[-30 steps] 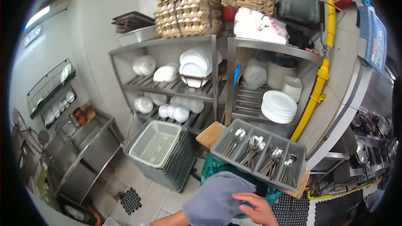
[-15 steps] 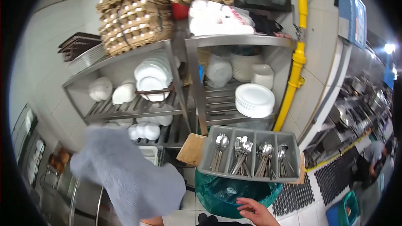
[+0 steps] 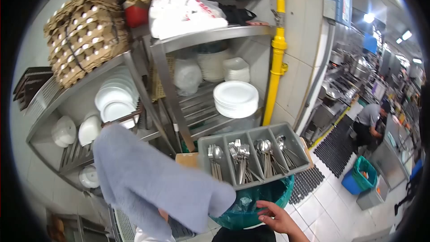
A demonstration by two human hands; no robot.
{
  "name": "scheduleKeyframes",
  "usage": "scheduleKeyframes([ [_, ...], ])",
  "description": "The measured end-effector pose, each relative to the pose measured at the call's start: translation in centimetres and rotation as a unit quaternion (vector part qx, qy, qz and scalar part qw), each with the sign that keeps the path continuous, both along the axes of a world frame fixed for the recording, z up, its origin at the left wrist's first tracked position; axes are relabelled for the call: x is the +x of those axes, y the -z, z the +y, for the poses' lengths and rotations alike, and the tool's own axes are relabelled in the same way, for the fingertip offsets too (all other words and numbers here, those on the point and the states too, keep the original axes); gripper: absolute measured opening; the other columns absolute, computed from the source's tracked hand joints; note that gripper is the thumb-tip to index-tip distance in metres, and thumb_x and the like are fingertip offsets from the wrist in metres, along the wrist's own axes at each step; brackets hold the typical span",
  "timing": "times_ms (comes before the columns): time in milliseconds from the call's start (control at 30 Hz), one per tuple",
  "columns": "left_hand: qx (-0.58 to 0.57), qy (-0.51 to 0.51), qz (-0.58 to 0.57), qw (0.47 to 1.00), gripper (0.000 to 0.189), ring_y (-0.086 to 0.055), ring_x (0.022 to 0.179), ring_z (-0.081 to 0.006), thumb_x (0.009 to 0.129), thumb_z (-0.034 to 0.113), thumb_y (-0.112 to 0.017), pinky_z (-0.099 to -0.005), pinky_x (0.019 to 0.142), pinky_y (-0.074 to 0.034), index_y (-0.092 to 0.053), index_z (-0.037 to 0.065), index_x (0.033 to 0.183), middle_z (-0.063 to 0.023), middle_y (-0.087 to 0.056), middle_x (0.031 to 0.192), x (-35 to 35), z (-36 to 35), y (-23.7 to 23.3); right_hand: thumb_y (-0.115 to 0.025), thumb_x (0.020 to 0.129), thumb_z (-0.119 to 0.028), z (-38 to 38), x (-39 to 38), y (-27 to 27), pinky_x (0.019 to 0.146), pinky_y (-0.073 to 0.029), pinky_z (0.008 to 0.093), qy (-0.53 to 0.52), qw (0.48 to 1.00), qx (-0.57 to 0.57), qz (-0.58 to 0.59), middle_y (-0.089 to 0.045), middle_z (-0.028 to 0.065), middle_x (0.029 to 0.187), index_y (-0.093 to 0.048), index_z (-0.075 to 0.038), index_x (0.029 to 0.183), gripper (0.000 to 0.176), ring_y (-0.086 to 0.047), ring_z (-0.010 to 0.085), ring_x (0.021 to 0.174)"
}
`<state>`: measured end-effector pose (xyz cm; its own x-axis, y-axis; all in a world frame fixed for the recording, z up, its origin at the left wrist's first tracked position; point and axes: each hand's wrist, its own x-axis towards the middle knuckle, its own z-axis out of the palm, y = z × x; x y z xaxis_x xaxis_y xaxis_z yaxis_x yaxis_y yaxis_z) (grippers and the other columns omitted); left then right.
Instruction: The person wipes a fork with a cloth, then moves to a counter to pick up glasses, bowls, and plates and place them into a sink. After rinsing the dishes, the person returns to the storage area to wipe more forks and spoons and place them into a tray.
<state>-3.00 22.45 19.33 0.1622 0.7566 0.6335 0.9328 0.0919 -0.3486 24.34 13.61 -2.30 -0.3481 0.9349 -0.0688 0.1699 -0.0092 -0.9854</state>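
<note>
The cloth (image 3: 152,183) is a soft, matte grey-blue rag, thick and creased. It hangs in a loose, rounded fold low and left of centre, in front of the rack's lower shelves. It drapes over the left hand (image 3: 164,215), of which only a sliver of skin shows under the hem, so I cannot tell how those fingers are set. The cloth's right corner just overlaps the rim of the bin (image 3: 264,195), which is round and lined with a glossy, crinkled green bag.

The right hand (image 3: 278,217) sits at the bin's near edge with its fingers spread apart and holding nothing. Whether it touches the liner cannot be told.

A grey plastic tray (image 3: 251,180) rests across the top of the bin. It is rectangular, has four straight-walled compartments and tilts slightly. Shiny steel spoons (image 3: 266,152) lie in it. A wooden board (image 3: 187,159) pokes out just beside its left end.

Behind stands a steel rack (image 3: 210,33) with slatted shelves. It holds a stack of smooth white plates (image 3: 236,98), bowls (image 3: 65,130) and, on top, bumpy cardboard egg trays (image 3: 85,27). A yellow pipe (image 3: 277,49) runs down the tiled wall.

To the right, pale floor tiles and black perforated mats (image 3: 336,145) leave an open aisle. Farther along it, a person (image 3: 369,118) bends over.
</note>
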Motion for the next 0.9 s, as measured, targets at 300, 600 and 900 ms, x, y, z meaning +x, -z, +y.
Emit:
scheduleKeyframes([
  [300, -0.195, 0.152, -0.154, 0.957, 0.049, -0.048, 0.116, -0.0397, 0.087, 0.035, -0.057, -0.0446, 0.097, -0.039, -0.056, -0.003, 0.117, -0.0277, -0.058, 0.113, 4.4, 27.0, 6.1, -0.059, 0.087, -0.006, -3.1, 2.8, 1.4, 0.084, -0.047, 0.0279, 0.108, 0.99, -0.08, 0.045, -0.056, 0.011, 0.119, -0.045, -0.007, 0.132, 0.047, -0.058, 0.016, 0.099],
  [600, -0.261, 0.32, -0.315, 0.855, 0.051, -0.046, 0.121, -0.0345, 0.084, 0.032, -0.061, -0.0407, 0.102, -0.036, -0.051, 0.003, 0.125, -0.0191, -0.049, 0.131, 5.9, 18.2, 19.3, -0.059, 0.09, -0.008, -1.7, 6.3, 2.5, 0.084, -0.046, 0.0256, 0.114, 0.989, -0.094, -0.002, -0.062, 0.0049, 0.105, -0.056, -0.002, 0.12, 0.031, -0.057, 0.012, 0.093],
  [900, -0.279, 0.517, -0.266, 0.764, 0.032, -0.053, 0.104, -0.0295, 0.079, 0.023, -0.069, -0.0366, 0.088, -0.046, -0.061, 0.005, 0.104, -0.0095, -0.055, 0.114, 11.7, 3.6, 24.4, -0.059, 0.089, -0.009, 4.4, 7.6, 1.4, 0.084, -0.048, 0.0284, 0.112, 0.993, -0.018, -0.04, -0.065, 0.0107, 0.102, -0.059, -0.001, 0.114, 0.026, -0.061, 0.0156, 0.095],
])
